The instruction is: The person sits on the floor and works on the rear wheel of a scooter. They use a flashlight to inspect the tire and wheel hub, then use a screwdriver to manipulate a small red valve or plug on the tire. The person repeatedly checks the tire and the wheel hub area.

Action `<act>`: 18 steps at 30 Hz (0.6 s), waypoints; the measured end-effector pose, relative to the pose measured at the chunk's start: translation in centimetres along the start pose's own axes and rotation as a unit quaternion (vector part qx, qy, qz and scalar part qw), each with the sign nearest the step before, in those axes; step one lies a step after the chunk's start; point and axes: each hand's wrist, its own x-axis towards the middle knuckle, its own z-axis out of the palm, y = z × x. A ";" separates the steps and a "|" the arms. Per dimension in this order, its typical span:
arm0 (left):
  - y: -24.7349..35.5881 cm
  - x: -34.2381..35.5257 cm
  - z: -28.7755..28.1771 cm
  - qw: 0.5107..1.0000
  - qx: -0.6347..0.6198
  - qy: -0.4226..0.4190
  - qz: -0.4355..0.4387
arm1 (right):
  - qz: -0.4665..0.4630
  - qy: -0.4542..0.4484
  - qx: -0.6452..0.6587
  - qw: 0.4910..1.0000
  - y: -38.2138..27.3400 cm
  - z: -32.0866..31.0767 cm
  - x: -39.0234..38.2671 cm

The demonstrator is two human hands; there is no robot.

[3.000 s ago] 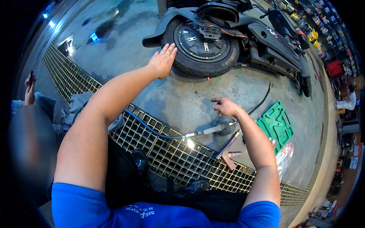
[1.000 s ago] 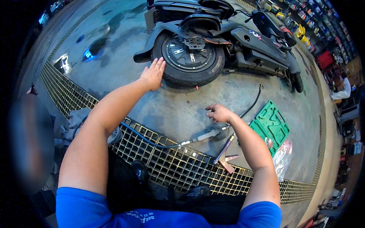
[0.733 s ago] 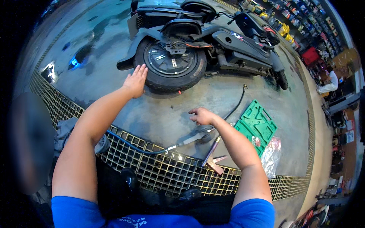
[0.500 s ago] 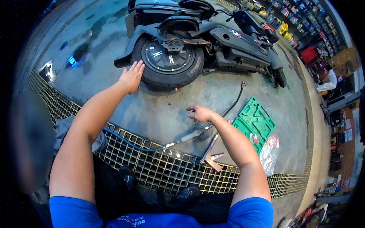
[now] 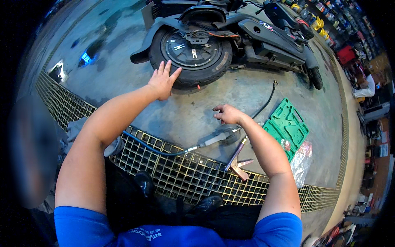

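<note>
My left hand is spread flat, with its fingertips over the lower left edge of a black tyre. Whether they touch the rubber I cannot tell. The tyre is on the wheel of a dark scooter lying on its side. A small red piece shows at the tyre's lower edge. Above the floor hovers my right hand, empty, its fingers loosely bent and apart. Beneath it lie a grey-handled air tool on a blue hose, and a trigger gun with a purple barrel.
A green moulded case lies open right of my forearm, beside a clear plastic bag. A black hose runs toward the scooter. Floor grating crosses in front of my shoes. Far right, a person sits near stocked shelves.
My left hand has slid right along the tyre's edge, and its fingers have spread wider. The right hand keeps nearly the same pose. The whole view has shifted slightly.
</note>
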 end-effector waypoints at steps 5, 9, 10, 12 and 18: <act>-2.9 0.2 -0.6 0.999 0.024 -0.012 0.045 | 0.009 -0.011 0.017 1.000 0.1 0.0 0.3; -4.0 0.4 0.1 0.998 0.045 0.000 0.033 | 0.013 -0.012 0.000 1.000 0.6 0.0 0.5; -4.1 0.5 0.4 0.999 0.048 0.007 0.024 | 0.012 -0.005 0.007 1.000 0.8 0.2 0.4; -4.3 1.0 1.2 0.997 0.074 0.016 0.012 | 0.013 0.010 0.024 1.000 1.3 0.4 0.3; -4.6 1.4 2.0 0.990 0.113 0.084 0.015 | 0.012 0.001 -0.005 1.000 1.3 0.1 0.3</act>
